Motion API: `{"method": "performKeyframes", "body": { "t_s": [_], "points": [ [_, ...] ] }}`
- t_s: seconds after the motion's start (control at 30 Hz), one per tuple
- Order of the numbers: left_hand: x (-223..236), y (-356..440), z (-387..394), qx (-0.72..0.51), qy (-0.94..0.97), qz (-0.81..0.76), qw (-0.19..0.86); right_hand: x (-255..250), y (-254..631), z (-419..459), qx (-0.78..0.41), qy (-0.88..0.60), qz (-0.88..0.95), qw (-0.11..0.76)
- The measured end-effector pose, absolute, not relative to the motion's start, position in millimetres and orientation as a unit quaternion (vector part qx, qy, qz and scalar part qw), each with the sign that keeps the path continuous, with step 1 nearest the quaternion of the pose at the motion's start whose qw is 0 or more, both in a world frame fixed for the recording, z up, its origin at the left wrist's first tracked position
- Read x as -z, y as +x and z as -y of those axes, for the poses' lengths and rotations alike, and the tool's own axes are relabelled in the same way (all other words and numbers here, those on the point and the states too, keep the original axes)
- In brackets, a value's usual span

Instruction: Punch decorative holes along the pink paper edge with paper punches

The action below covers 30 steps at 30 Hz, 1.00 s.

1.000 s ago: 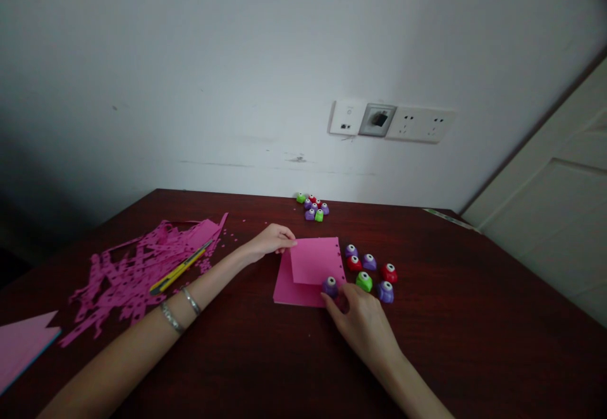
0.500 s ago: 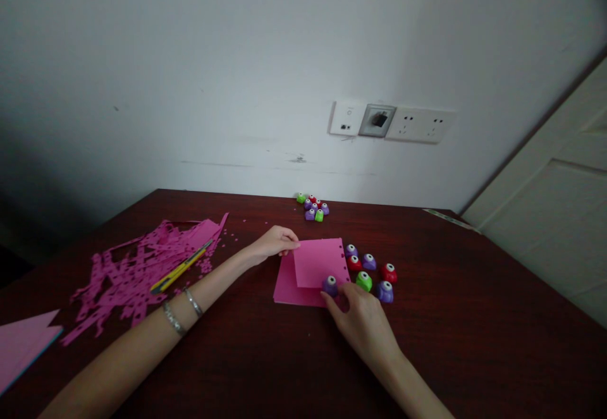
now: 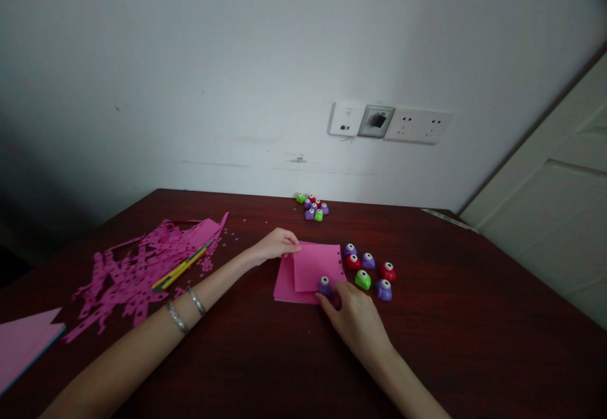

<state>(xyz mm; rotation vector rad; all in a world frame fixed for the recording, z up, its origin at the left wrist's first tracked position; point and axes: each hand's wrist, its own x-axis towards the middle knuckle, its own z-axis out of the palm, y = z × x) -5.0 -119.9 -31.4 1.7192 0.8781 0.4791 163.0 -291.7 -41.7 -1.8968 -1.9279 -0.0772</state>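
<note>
My left hand [image 3: 277, 244] pinches the upper left corner of a small pink sheet of paper [image 3: 315, 264], which has punched holes along its right edge. Beneath it lies a larger pink stack of paper [image 3: 283, 289]. My right hand [image 3: 355, 311] has its thumb and fingers around a purple craft punch [image 3: 325, 287] at the sheet's lower edge. Whether the paper sits inside the punch slot is hidden. Just right of the sheet stand several more punches, among them a green punch [image 3: 363, 279] and a red punch [image 3: 387, 272].
Pink paper scraps [image 3: 142, 267] spread over the left of the dark wooden table [image 3: 265, 368], with a yellow utility knife [image 3: 183, 267] on them. Folded pink paper [image 3: 26, 343] lies at the left edge. Several small punches [image 3: 313, 206] cluster near the wall.
My right hand and the purple punch have shifted slightly left along the sheet's lower edge. The small sheet has dipped a little, while my left hand keeps its pinch.
</note>
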Motion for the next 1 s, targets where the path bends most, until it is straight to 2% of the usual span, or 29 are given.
{"method": "performKeyframes", "body": {
  "t_s": [0.1,0.27,0.37,0.5,0.6,0.77,1.0],
  "points": [
    [31,-4,121,-0.193,0.763,-0.377,0.489,41,163,291,0.012,-0.690,0.694,0.205],
    [16,-4,136,-0.217,0.864,-0.407,0.204,39,173,292,-0.053,-0.684,0.688,0.236],
    [0,-5,153,-0.151,0.913,-0.362,0.112,36,185,289,-0.097,-0.668,0.686,0.271],
    [-10,-5,170,-0.016,0.938,-0.321,0.133,29,199,282,-0.140,-0.640,0.700,0.285],
    [-3,-5,170,0.038,0.937,-0.301,0.175,21,201,278,-0.161,-0.622,0.716,0.273],
    [10,-7,158,0.077,0.932,-0.254,0.247,13,197,272,-0.216,-0.601,0.730,0.245],
    [6,-9,157,0.095,0.928,-0.252,0.256,15,191,266,-0.256,-0.575,0.740,0.239]
  ]
}}
